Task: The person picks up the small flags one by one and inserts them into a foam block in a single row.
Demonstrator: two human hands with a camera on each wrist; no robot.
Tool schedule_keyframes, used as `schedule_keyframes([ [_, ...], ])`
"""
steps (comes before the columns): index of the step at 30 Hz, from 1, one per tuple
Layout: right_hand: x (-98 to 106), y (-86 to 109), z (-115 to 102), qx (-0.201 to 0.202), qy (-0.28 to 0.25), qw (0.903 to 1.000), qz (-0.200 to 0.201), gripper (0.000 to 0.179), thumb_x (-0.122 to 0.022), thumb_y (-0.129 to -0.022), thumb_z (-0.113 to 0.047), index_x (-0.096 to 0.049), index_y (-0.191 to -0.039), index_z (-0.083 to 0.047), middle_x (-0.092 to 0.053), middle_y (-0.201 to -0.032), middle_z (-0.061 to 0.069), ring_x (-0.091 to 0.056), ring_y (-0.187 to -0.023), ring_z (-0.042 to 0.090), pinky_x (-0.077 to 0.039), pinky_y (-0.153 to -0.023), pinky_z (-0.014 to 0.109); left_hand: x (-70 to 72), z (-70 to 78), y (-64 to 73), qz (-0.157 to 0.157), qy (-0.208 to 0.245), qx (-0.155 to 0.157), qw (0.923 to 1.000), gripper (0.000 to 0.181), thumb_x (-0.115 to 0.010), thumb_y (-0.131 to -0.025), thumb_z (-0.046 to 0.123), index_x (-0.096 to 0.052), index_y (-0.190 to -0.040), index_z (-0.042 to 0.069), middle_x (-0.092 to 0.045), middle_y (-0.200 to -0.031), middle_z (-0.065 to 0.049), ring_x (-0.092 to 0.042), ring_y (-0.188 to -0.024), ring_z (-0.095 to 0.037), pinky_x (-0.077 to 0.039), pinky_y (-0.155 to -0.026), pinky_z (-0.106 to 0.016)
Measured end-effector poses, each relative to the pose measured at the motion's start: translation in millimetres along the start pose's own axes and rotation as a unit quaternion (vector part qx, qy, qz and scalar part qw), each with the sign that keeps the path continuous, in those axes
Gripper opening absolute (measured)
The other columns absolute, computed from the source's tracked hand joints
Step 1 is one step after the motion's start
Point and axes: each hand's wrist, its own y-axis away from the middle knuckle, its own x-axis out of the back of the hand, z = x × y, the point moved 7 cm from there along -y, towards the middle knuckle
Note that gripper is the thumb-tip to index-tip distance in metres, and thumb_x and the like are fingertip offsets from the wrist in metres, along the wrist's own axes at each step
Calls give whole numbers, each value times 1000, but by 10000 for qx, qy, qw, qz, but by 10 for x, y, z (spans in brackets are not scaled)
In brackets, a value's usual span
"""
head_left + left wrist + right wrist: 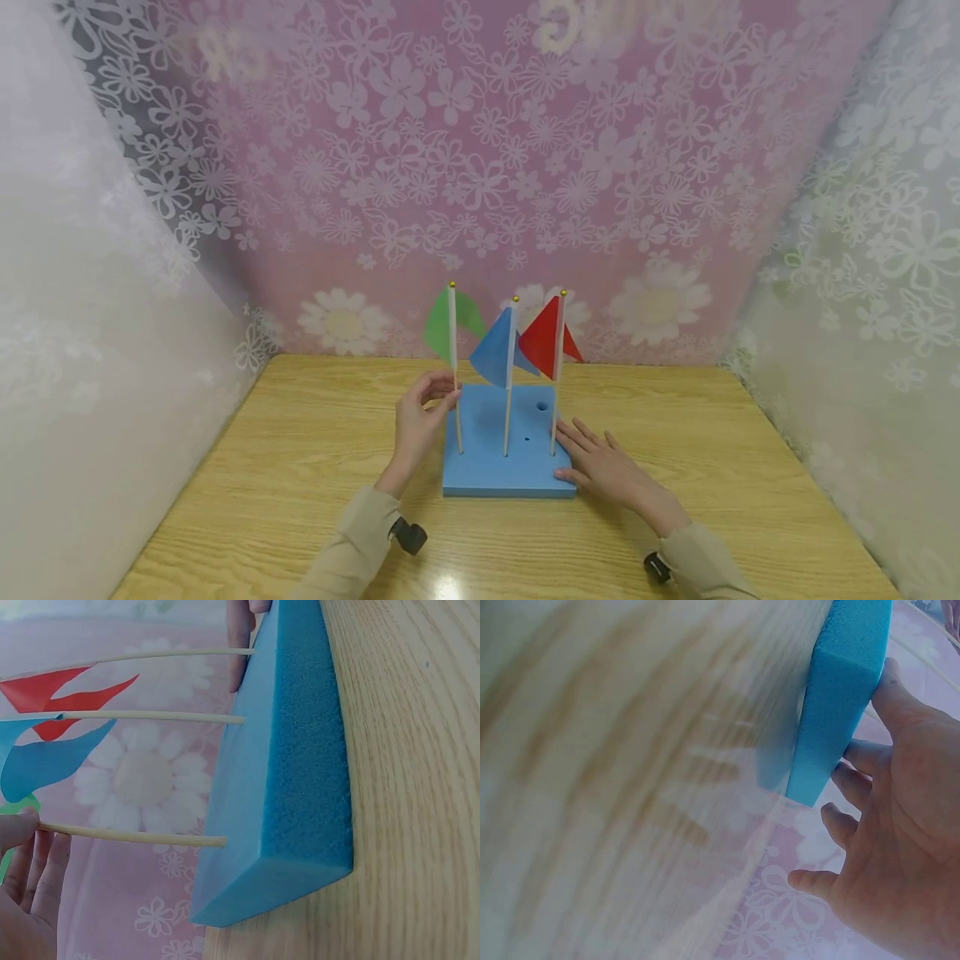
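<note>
A blue foam block (pixel 487 479) lies flat on the table with three small flags standing in its front row. The green flag (pixel 440 329) is on the left, the blue flag (pixel 492 350) in the middle and the red flag (pixel 542 337) on the right, each on a thin stick with a gold tip. My left hand (pixel 422 421) pinches the green flag's stick (pixel 135 835) between thumb and fingers, below the cloth. With fingers extended, my right hand (pixel 603 467) rests on the block's right edge, beside the red flag's stick.
Two bare holes show in the block, a larger hole (pixel 542 407) at the back right and a small hole (pixel 527 439) nearer the middle. The wood-grain table (pixel 322 450) meets a flowered pink backdrop (pixel 465 167) behind, with pale flowered panels at both sides.
</note>
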Motion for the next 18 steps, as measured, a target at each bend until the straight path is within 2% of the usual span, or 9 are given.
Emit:
schedule_keyframes([
  [9, 7, 8, -20, 1, -19, 10000, 22, 73, -56, -101, -50, -38, -157, -7, -33, -163, 14, -26, -150, 43, -22, -110, 79, -10, 15, 39, -134, -116, 146, 9997, 23, -72, -90, -5, -67, -111, -11, -71, -101, -27, -70, -91, -45, -64, -74, -42],
  [18, -4, 10, -19, 62, 100, 9999, 54, 71, -57, -101, -47, -38, -156, -6, -34, -163, 13, -27, -150, 42, -24, -110, 78, -24, 43, 73, -208, -278, 99, 9993, 21, -74, -89, -3, -67, -109, -7, -72, -99, -25, -70, -90, -41, -64, -74, -38],
])
